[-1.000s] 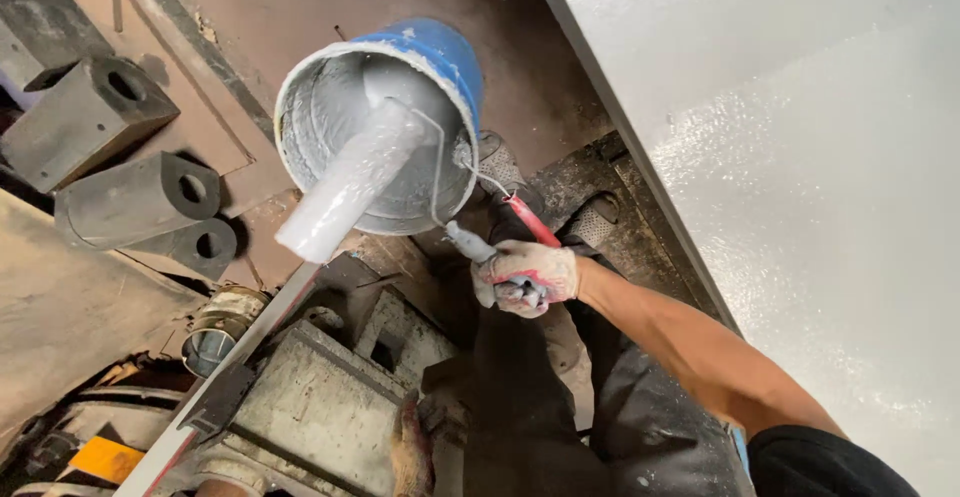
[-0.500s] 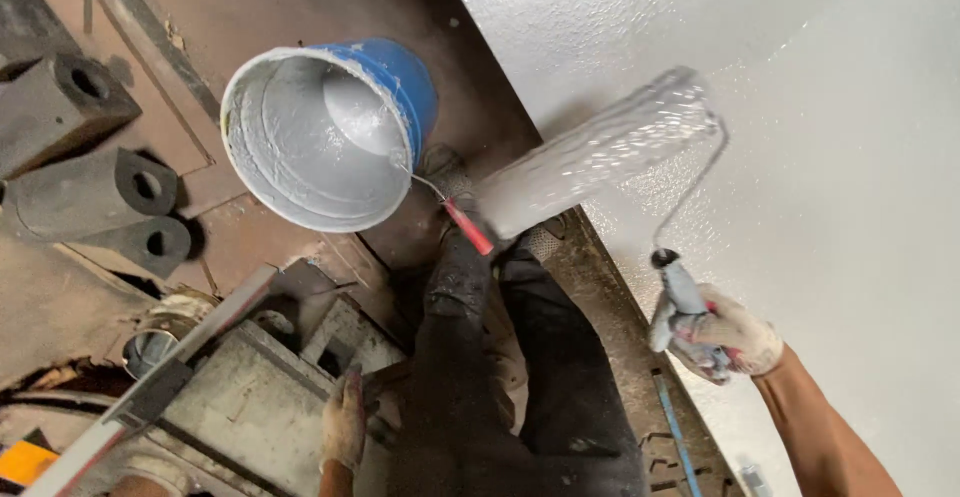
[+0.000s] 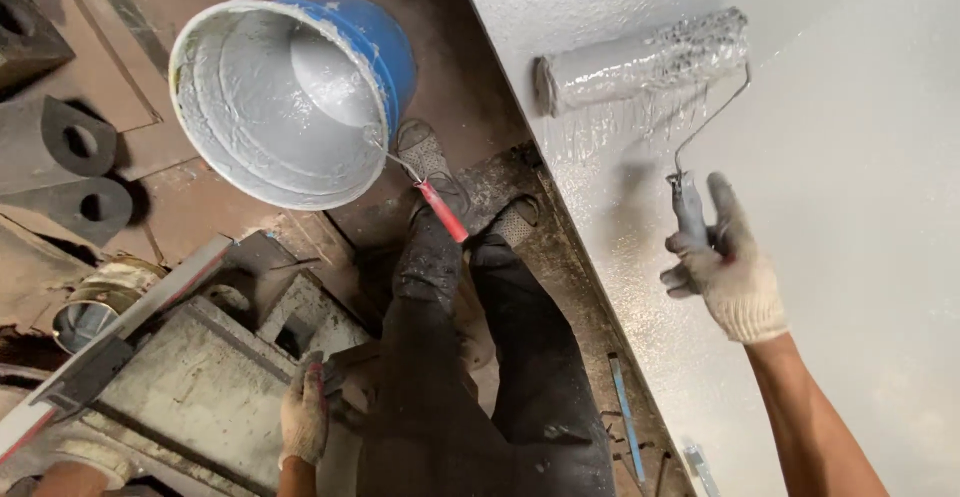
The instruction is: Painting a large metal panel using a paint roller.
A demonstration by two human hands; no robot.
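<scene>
Low at the left edge, the left hand [image 3: 303, 419] in a knit glove hangs beside the dark trousers [image 3: 470, 377], fingers curled shut around a small object I cannot identify. Above it sits a round blue bucket [image 3: 385, 42], its inside coated in grey paint. On the right, the gloved right hand [image 3: 725, 267] reaches up, fingers wrapped around the handle of the paint roller [image 3: 640, 62], whose wet cylindrical sleeve presses against the pale, grainy wall [image 3: 860, 137].
</scene>
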